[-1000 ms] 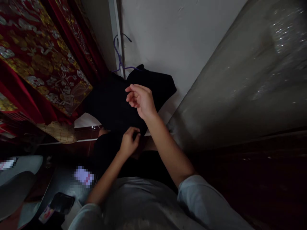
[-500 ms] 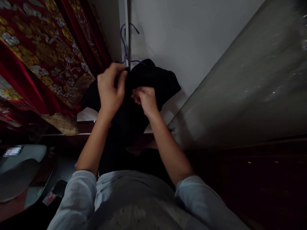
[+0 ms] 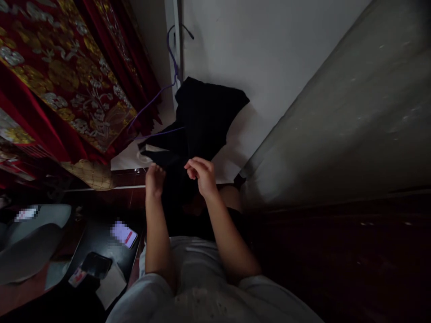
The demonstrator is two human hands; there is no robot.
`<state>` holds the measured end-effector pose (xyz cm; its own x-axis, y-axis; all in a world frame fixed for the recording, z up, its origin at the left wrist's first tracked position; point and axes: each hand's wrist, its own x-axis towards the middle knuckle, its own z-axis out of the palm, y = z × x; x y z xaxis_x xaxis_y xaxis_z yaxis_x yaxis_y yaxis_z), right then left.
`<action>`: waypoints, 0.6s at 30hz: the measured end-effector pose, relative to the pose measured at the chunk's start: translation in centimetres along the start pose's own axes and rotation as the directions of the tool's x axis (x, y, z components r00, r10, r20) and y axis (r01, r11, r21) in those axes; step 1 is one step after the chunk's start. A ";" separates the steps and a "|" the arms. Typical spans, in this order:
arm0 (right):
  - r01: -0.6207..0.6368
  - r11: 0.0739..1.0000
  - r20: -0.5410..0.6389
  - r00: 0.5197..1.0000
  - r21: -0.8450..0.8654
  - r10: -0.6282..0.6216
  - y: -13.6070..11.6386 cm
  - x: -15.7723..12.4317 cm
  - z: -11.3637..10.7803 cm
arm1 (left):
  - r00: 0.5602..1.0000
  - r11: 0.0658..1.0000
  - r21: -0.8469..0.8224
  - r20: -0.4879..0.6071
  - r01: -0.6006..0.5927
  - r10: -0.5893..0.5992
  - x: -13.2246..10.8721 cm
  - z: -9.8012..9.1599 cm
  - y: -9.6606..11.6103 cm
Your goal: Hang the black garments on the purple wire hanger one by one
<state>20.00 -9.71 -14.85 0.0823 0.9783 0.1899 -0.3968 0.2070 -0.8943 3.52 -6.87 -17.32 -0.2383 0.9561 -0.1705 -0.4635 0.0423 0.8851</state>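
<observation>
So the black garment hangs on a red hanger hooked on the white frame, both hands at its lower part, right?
Not quite: the hanger is purple, not red, as the head view shows. The black garment does hang on it at the white frame, with left hand and right hand at its lower part.

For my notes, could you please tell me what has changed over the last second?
The left hand let go of the purple hanger and dropped to grip the black garment lower down, beside the right hand, also lower. One shoulder slipped off the hanger. Red curtain unchanged.
</observation>
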 end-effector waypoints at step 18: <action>-0.003 0.934 0.330 0.935 -0.357 0.129 -2.1 0.5 -2.3 | 0.620 0.605 0.234 0.536 -0.761 0.573 -3.1 8.2 3.3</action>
<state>23.01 -9.62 -13.83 -0.2761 0.9410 0.1957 -0.0443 0.1909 -0.9806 9.77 -7.30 -10.29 0.0444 0.7722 0.6338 0.1005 -0.6347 0.7662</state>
